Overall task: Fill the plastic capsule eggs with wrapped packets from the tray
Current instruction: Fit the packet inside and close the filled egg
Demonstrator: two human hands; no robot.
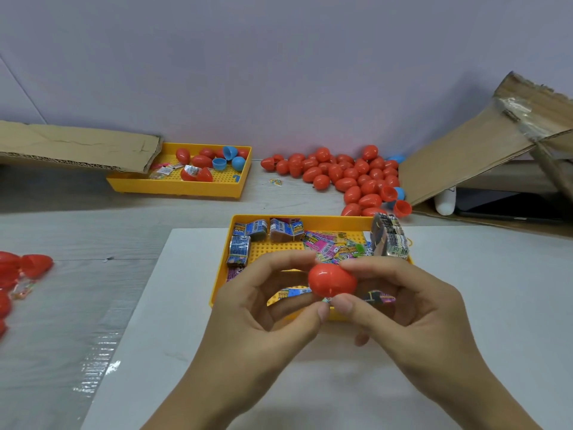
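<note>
A red capsule egg [332, 280] is held between both hands, closed, just above the near part of the yellow tray [222, 268]. My left hand [263, 302] pinches its left end with thumb and fingers. My right hand [409, 302] grips its right end the same way. The tray holds several wrapped packets [328, 248], some bundled in blue stacks [239, 250] at its left, and a dark bundle [389, 235] at its far right corner. A bit of packet shows under the egg.
A pile of red eggs [344, 176] with a few blue halves lies at the back. A second yellow tray [183, 186] with eggs sits back left under cardboard [77, 144]. More red eggs [18, 268] lie at the left edge. A cardboard box [483, 150] stands at right.
</note>
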